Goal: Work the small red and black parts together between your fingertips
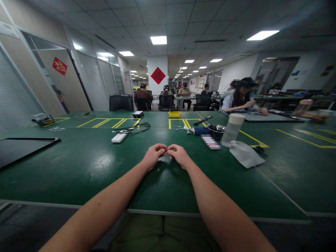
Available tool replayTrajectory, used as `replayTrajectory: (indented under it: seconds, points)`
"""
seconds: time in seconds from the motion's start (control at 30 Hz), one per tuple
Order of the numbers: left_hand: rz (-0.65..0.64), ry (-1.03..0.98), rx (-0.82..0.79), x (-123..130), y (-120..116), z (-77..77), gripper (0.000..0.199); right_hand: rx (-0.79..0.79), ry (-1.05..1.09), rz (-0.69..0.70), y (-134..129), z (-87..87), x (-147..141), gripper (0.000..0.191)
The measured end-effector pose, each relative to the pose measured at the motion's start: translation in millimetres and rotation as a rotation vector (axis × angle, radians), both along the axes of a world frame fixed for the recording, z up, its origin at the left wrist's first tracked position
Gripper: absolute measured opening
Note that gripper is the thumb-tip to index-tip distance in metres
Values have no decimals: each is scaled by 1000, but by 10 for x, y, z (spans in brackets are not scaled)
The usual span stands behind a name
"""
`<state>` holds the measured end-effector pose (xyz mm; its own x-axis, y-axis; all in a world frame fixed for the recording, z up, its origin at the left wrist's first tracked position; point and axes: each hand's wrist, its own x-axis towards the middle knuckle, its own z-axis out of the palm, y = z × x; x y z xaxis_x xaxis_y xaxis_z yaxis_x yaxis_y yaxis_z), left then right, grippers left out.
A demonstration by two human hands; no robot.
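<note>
My left hand [154,155] and my right hand [179,155] meet above the green table [105,185], fingertips pinched together. Between them is a tiny red item [165,149], mostly covered by the fingers and too small to name. Both hands grip at it, one from each side. Beyond them to the left lies a white power bank [119,137] beside a coiled black cable [143,128]. To the right of my hands is a phone [210,142], its surface pixelated.
A frosted bottle [233,129], a white pouch [245,154], a metal bowl [216,130] and a dark blue cloth item [201,131] sit at the right. Farther back are a yellow box [174,114] and a black case [138,114]. A person works at the right.
</note>
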<state>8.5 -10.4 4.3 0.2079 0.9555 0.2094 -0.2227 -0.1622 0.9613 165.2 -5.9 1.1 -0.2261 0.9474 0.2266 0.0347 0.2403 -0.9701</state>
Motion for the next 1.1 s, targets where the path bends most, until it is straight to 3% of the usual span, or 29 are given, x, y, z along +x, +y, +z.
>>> replayTrajectory:
  seconds: [0.3, 1.1]
  points:
    - [-21, -88, -206, -25, 67, -55, 25, -174, 173, 95, -27, 46, -13, 18]
    - [11, -19, -166, -26, 50, -42, 19, -230, 201, 133, 17, -13, 38, 12]
